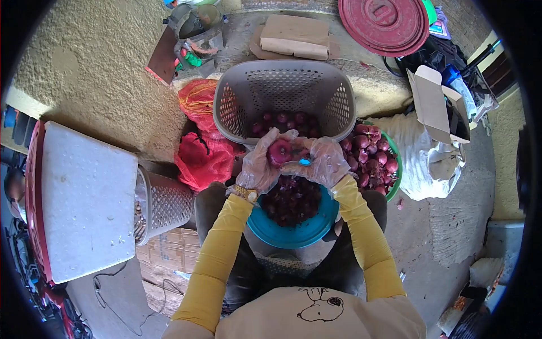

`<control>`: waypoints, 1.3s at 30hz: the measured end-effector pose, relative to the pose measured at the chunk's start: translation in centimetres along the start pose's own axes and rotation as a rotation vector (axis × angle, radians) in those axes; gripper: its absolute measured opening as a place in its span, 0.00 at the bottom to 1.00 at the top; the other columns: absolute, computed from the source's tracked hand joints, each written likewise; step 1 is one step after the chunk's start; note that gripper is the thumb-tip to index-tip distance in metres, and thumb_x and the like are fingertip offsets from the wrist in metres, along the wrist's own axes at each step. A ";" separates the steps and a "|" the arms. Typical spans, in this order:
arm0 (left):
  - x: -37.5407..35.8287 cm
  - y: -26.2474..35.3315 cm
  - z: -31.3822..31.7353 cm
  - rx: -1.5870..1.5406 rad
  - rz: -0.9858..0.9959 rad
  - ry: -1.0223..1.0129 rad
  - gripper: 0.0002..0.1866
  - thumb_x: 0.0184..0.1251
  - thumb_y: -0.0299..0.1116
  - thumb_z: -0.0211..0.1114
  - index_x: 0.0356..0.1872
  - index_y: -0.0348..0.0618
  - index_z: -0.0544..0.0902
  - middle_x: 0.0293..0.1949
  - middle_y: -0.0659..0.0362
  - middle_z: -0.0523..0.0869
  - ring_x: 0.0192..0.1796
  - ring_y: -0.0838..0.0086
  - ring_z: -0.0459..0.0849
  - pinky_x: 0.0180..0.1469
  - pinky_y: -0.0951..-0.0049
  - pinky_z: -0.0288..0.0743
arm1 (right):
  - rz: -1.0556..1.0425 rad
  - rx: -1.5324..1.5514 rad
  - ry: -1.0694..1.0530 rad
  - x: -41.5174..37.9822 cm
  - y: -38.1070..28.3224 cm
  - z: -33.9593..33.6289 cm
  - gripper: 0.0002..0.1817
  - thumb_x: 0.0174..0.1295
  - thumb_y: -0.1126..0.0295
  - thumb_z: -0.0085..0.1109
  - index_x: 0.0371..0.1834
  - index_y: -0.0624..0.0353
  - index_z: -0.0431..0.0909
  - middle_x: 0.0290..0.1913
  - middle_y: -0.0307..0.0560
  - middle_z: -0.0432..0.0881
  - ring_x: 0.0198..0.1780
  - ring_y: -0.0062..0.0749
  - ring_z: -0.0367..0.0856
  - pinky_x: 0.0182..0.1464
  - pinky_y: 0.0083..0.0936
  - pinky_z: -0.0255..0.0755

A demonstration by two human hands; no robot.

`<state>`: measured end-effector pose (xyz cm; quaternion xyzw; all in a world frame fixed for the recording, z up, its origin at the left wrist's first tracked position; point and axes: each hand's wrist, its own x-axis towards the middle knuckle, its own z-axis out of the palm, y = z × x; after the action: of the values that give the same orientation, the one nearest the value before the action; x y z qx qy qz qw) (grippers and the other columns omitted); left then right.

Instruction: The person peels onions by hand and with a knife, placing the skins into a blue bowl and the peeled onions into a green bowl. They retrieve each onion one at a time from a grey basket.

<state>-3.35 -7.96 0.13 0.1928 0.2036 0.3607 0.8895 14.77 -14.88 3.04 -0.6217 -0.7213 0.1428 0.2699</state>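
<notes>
My left hand, in a clear plastic glove, holds a red onion upright over a blue basin. My right hand, gloved too, is closed around something with a bright blue part, close beside the onion; the rest of it is hidden by the fingers. Dark red onion skins fill the middle of the basin. Behind my hands, a grey perforated basket has several red onions at its bottom. On the right, a green basin is heaped with onions and loose skins.
Red mesh sacks lie left of the basket. A white foam lid and another perforated basket stand at the left. A white sack and an open carton are at the right. Behind are cardboard and a red lid.
</notes>
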 end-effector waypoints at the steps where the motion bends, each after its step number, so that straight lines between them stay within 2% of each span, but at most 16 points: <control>1: 0.1 0.0 -0.3 -0.012 -0.052 0.007 0.21 0.81 0.44 0.60 0.53 0.31 0.80 0.65 0.45 0.79 0.64 0.49 0.82 0.62 0.44 0.85 | 0.000 0.001 0.000 0.0 0.1 0.1 0.39 0.49 0.30 0.74 0.55 0.49 0.87 0.34 0.48 0.91 0.39 0.49 0.90 0.44 0.42 0.82; 5: -0.3 0.1 -0.2 -0.022 -0.067 0.020 0.20 0.81 0.44 0.61 0.53 0.32 0.80 0.66 0.45 0.77 0.63 0.49 0.83 0.61 0.45 0.85 | -0.058 0.042 0.041 0.0 0.3 0.4 0.40 0.48 0.31 0.75 0.56 0.50 0.87 0.35 0.46 0.91 0.40 0.48 0.90 0.43 0.41 0.82; 8: -0.6 0.2 -0.4 -0.038 -0.117 -0.052 0.19 0.81 0.43 0.61 0.54 0.34 0.79 0.68 0.45 0.75 0.63 0.49 0.82 0.62 0.46 0.85 | -0.071 0.046 0.033 -0.2 -0.3 0.0 0.40 0.48 0.32 0.75 0.57 0.51 0.87 0.37 0.46 0.91 0.41 0.48 0.90 0.43 0.40 0.82; 11: -1.0 0.2 0.3 -0.007 -0.089 -0.021 0.18 0.80 0.42 0.61 0.54 0.34 0.79 0.68 0.45 0.75 0.64 0.49 0.82 0.63 0.48 0.85 | -0.100 0.016 0.053 -0.2 0.1 0.4 0.40 0.49 0.32 0.74 0.55 0.52 0.87 0.39 0.46 0.91 0.41 0.48 0.90 0.43 0.40 0.83; 14: -1.3 0.1 1.0 0.167 0.025 -0.004 0.18 0.81 0.41 0.61 0.53 0.33 0.79 0.67 0.45 0.76 0.65 0.51 0.81 0.63 0.51 0.85 | -0.092 0.034 0.039 -0.3 0.5 0.9 0.39 0.51 0.31 0.73 0.54 0.54 0.87 0.42 0.46 0.91 0.41 0.48 0.90 0.43 0.39 0.83; 16: -1.1 0.4 1.0 -0.068 -0.120 -0.050 0.19 0.80 0.42 0.62 0.54 0.32 0.79 0.66 0.45 0.77 0.65 0.53 0.81 0.62 0.54 0.85 | -0.074 0.039 0.016 -0.5 1.1 1.4 0.39 0.52 0.31 0.72 0.53 0.55 0.88 0.44 0.46 0.91 0.41 0.48 0.90 0.43 0.39 0.83; 21: -0.6 0.2 0.8 -0.052 -0.102 -0.036 0.20 0.81 0.42 0.61 0.54 0.30 0.81 0.63 0.43 0.81 0.64 0.54 0.82 0.62 0.52 0.85 | -0.190 -0.060 -0.012 -0.4 1.1 1.6 0.37 0.56 0.33 0.71 0.51 0.57 0.88 0.51 0.48 0.89 0.42 0.48 0.89 0.45 0.39 0.82; 23: -0.7 0.4 1.0 -0.040 -0.078 -0.004 0.21 0.80 0.42 0.61 0.54 0.29 0.82 0.61 0.41 0.82 0.62 0.52 0.83 0.63 0.51 0.84 | -0.175 -0.058 -0.024 -0.4 1.0 1.5 0.36 0.56 0.33 0.71 0.51 0.57 0.89 0.51 0.47 0.89 0.43 0.48 0.89 0.46 0.39 0.82; 25: -0.3 0.5 0.5 -0.140 -0.159 -0.103 0.20 0.80 0.41 0.62 0.54 0.29 0.81 0.61 0.42 0.82 0.63 0.53 0.83 0.65 0.51 0.83 | -0.157 -0.055 -0.035 -0.3 0.5 0.8 0.36 0.56 0.34 0.71 0.50 0.57 0.89 0.50 0.46 0.90 0.43 0.47 0.89 0.46 0.39 0.82; 26: -0.2 0.3 0.1 -0.141 -0.159 -0.103 0.20 0.80 0.41 0.62 0.54 0.29 0.81 0.61 0.42 0.82 0.63 0.53 0.83 0.65 0.51 0.83 | -0.098 0.041 -0.022 -0.3 0.2 0.3 0.36 0.54 0.36 0.75 0.53 0.56 0.88 0.46 0.47 0.90 0.41 0.46 0.90 0.46 0.37 0.83; 28: -0.2 -0.1 -0.1 -0.092 -0.053 0.019 0.19 0.81 0.41 0.60 0.53 0.30 0.80 0.67 0.44 0.77 0.67 0.52 0.79 0.67 0.49 0.81 | -0.039 0.138 -0.009 -0.2 -0.2 0.0 0.37 0.51 0.39 0.78 0.56 0.56 0.87 0.42 0.48 0.91 0.39 0.44 0.90 0.45 0.35 0.83; 30: -0.4 -0.1 0.1 -0.091 -0.057 0.029 0.19 0.81 0.40 0.60 0.53 0.30 0.79 0.68 0.44 0.77 0.67 0.52 0.79 0.67 0.48 0.80 | -0.003 0.083 -0.021 -0.2 -0.1 -0.1 0.36 0.56 0.34 0.72 0.55 0.53 0.87 0.39 0.47 0.91 0.41 0.47 0.90 0.44 0.38 0.82; 34: -0.1 -0.3 -0.3 -0.096 -0.058 0.037 0.19 0.82 0.40 0.58 0.53 0.28 0.79 0.68 0.43 0.76 0.66 0.51 0.80 0.65 0.50 0.81 | -0.071 0.058 0.031 -0.2 0.6 0.8 0.36 0.56 0.35 0.72 0.57 0.52 0.87 0.36 0.49 0.91 0.40 0.47 0.90 0.43 0.39 0.82; 37: 0.2 -0.3 -1.0 -0.122 -0.093 -0.048 0.20 0.82 0.41 0.58 0.57 0.28 0.78 0.66 0.41 0.78 0.64 0.50 0.81 0.62 0.51 0.82 | -0.081 0.127 0.066 -0.2 0.6 1.0 0.34 0.60 0.36 0.70 0.58 0.52 0.86 0.36 0.48 0.91 0.39 0.48 0.90 0.42 0.40 0.82; 39: 0.2 -0.2 -1.0 -0.184 -0.126 -0.072 0.21 0.82 0.41 0.58 0.59 0.28 0.77 0.65 0.40 0.79 0.62 0.50 0.82 0.61 0.51 0.83 | -0.064 0.035 0.036 -0.2 0.5 0.8 0.29 0.65 0.38 0.65 0.54 0.51 0.88 0.36 0.49 0.90 0.39 0.51 0.89 0.43 0.41 0.82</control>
<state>-3.59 -7.80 -0.87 0.1100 0.1490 0.3139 0.9312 14.79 -14.87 2.11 -0.5962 -0.7331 0.1354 0.2981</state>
